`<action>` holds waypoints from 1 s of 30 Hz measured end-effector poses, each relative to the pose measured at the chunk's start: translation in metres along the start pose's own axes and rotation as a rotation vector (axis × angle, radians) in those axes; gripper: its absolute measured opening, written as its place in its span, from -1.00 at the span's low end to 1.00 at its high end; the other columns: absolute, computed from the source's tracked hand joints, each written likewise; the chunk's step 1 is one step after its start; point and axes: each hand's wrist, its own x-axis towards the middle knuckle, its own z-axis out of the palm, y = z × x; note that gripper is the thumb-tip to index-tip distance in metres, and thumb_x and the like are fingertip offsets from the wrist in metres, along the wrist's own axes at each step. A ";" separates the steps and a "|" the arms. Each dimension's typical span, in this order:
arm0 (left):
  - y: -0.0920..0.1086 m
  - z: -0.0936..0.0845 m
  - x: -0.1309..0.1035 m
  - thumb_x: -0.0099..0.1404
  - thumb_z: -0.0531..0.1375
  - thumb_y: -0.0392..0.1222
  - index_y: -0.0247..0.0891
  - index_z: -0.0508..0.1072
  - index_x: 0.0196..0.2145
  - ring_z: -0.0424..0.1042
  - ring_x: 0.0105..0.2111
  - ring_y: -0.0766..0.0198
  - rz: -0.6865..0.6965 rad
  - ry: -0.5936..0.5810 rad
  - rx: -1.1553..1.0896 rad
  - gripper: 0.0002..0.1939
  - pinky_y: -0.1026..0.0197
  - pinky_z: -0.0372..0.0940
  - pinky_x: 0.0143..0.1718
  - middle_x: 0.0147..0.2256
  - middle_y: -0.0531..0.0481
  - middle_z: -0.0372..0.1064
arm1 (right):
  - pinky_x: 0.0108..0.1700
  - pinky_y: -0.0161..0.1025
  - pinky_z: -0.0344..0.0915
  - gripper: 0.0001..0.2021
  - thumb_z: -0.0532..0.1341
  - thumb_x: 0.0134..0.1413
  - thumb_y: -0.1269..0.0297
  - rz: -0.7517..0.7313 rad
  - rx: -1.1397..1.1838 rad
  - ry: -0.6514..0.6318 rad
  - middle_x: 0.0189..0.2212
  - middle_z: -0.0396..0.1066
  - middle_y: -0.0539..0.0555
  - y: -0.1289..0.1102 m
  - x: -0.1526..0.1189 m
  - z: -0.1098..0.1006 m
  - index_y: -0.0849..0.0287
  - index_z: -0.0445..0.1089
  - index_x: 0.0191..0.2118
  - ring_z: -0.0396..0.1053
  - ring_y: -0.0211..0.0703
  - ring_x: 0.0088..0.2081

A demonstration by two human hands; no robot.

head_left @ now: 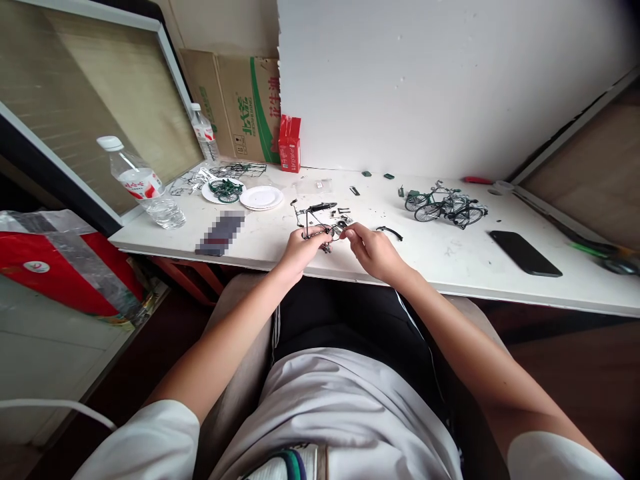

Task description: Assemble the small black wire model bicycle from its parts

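Note:
Near the front edge of the white table, a black model bicycle frame [307,220] with handlebars at its upper left is held up in my left hand [301,251], thumb and fingers closed round its lower part. My right hand [373,249] meets it from the right. Its thumb and index finger are pinched together by the frame's lower right side; a thin dark piece shows there, too small to name. Loose black parts [344,212] lie just behind my fingers. A curved black piece [390,232] rests right of my right hand.
Assembled model bicycles [447,208] stand at the right, near a black phone [525,253]. Left are paper plates [261,197], one bearing green model parts [226,191], a blurred-out flat item [221,233] and water bottles [150,193]. Behind stand a red box [290,143] and a carton [240,107].

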 end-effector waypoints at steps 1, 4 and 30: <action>-0.001 0.000 0.000 0.12 0.42 -0.18 -0.26 0.64 -0.36 0.50 -0.41 0.28 -0.019 -0.012 -0.017 -0.87 0.15 0.38 -0.23 -0.31 -0.07 0.62 | -0.42 -0.25 0.14 -0.51 -0.08 0.59 -0.10 0.020 0.018 -0.006 -0.56 0.38 -0.02 0.002 0.000 0.000 0.15 0.44 -0.08 0.31 -0.15 -0.57; -0.002 0.001 -0.002 0.10 0.42 -0.15 -0.27 0.65 -0.33 0.49 -0.39 0.30 -0.069 -0.016 -0.044 -0.82 0.18 0.32 -0.21 -0.27 -0.08 0.62 | -0.36 -0.24 0.20 -0.47 -0.07 0.56 -0.19 0.098 0.098 -0.020 -0.54 0.41 0.00 0.003 0.002 0.000 0.12 0.40 -0.18 0.34 -0.15 -0.52; -0.007 -0.006 0.007 0.18 0.45 -0.16 -0.32 0.59 -0.30 0.45 -0.36 0.39 -0.326 -0.027 -0.527 -0.80 0.30 0.15 -0.39 -0.32 -0.02 0.51 | -0.16 -0.05 0.28 -0.68 0.11 0.42 0.07 0.236 -0.303 0.006 -0.19 0.53 0.28 0.101 -0.003 -0.006 0.15 0.50 -0.22 0.39 0.16 -0.06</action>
